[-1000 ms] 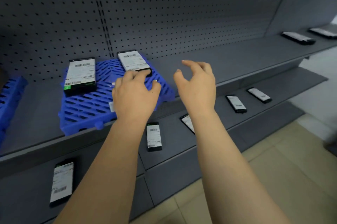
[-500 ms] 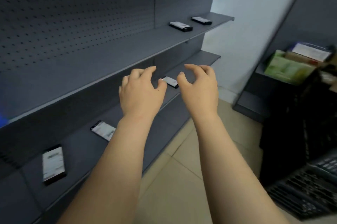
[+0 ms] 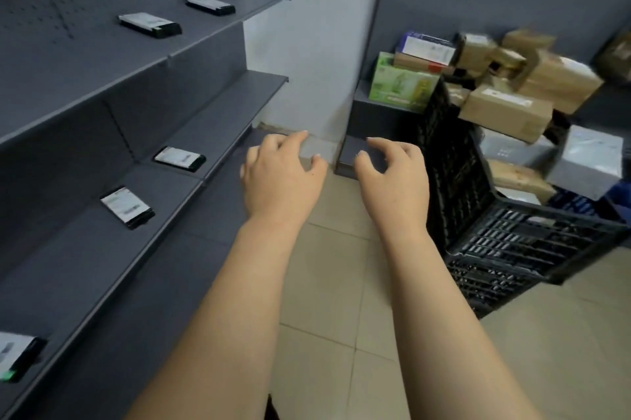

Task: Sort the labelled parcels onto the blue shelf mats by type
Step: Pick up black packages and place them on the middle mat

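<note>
My left hand (image 3: 281, 177) and my right hand (image 3: 392, 177) hover side by side over the tiled floor, fingers curled and spread, both empty. Flat black parcels with white labels lie on the grey shelves at the left: two on the upper shelf (image 3: 150, 24) (image 3: 210, 5), two on the lower shelf (image 3: 180, 158) (image 3: 127, 207), and one cut off at the bottom left edge (image 3: 15, 356). A black plastic crate (image 3: 505, 242) at the right holds brown and grey parcels (image 3: 505, 109). No blue mat is in view.
A low grey stand (image 3: 382, 115) in the corner carries a green box (image 3: 401, 83) and a white-blue box (image 3: 426, 47). A white wall fills the gap between the shelves and the stand. Beige floor tiles lie below my arms.
The view has swung right, away from the blue mat with its two parcels, to the shelf end and the crate. Both hands stayed empty and moved along with it.
</note>
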`<action>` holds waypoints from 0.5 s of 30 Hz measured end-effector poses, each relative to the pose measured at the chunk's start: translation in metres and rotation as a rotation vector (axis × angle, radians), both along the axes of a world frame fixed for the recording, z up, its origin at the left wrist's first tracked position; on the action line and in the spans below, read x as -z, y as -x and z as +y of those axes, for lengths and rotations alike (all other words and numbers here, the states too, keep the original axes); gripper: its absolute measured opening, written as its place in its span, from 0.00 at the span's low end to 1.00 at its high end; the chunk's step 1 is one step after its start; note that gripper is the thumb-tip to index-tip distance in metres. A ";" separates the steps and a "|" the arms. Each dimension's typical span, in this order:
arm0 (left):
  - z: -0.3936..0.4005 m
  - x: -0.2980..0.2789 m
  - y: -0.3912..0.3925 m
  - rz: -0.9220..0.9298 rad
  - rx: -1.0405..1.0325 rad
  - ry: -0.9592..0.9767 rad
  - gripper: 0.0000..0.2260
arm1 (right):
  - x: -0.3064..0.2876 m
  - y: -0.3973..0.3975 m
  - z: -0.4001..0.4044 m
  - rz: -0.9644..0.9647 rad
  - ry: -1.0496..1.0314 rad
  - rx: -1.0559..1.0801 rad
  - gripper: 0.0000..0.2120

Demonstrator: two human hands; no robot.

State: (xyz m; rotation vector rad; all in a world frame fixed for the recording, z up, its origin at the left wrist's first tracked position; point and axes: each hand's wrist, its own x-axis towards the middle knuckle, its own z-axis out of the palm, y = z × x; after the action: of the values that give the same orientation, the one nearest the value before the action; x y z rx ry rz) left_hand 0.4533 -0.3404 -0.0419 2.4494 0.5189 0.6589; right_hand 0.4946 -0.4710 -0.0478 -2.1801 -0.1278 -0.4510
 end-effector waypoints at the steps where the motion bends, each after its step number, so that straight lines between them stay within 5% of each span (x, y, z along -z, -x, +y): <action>1: -0.003 0.002 -0.018 0.001 0.018 0.000 0.20 | 0.002 -0.014 -0.005 0.002 -0.001 0.022 0.16; 15: 0.033 -0.031 -0.331 -0.042 0.153 -0.026 0.20 | -0.027 -0.301 0.021 -0.038 -0.031 0.212 0.16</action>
State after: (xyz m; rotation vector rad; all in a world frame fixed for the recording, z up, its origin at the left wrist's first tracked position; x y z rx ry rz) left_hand 0.7840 -0.3077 -0.0114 2.4640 0.3050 0.6556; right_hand 0.7959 -0.4500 -0.0207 -2.1646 0.0906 -0.6099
